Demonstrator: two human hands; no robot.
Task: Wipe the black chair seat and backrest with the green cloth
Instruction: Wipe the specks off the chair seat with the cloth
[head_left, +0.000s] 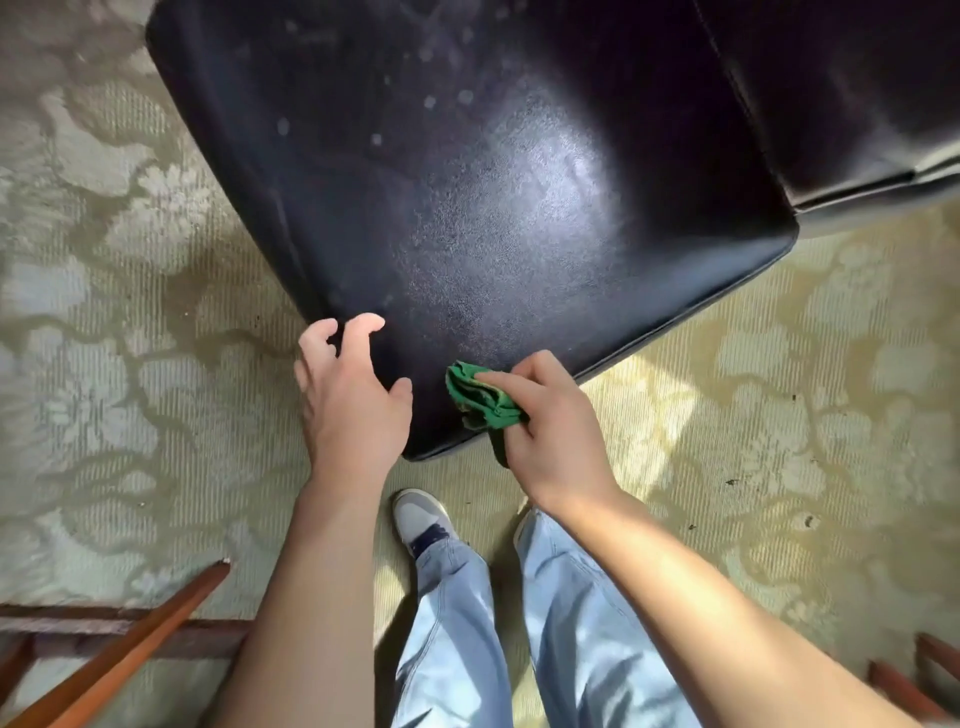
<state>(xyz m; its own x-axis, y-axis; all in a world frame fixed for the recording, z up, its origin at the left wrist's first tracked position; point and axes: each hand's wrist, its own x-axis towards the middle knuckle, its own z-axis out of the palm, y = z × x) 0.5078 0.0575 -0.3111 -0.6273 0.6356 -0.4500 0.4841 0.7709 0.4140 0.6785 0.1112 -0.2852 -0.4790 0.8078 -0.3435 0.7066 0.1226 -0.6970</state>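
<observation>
Gripping the bunched green cloth (480, 397) in my right hand (556, 431), pressed on the black chair seat (467, 218); just beside it, my left hand (350, 400) hovers unclenched, fingers curled

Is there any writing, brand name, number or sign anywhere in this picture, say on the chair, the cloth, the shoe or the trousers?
None can be read.
Black chair seat and backrest: only pale spots and glare, no label.
Green cloth, bunched in the right hand: no tag visible.
Shoe: a dark marking, too blurred to read as a logo.

Bare forearms; light-blue jeans (457, 623); grey sneaker (418, 519).
</observation>
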